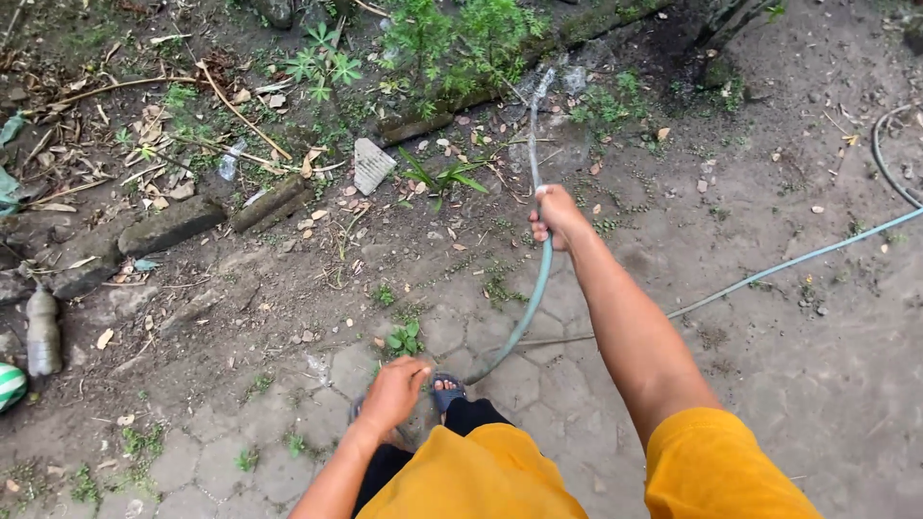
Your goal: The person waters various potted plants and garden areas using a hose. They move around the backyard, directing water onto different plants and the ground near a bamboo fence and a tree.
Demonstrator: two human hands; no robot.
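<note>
Our right hand (557, 217) is closed around the green hose (535, 288), held out over the dirt toward the plants (452, 43), while our left hand (392, 392) hangs loosely curled, holding nothing.

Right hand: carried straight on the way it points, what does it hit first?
Probably the green plants along the mossy stone edging. The right hand aims the hose up-frame over bare soil; depth is unclear.

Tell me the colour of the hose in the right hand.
Pale blue-green hose, held in the right hand; head view.
</note>
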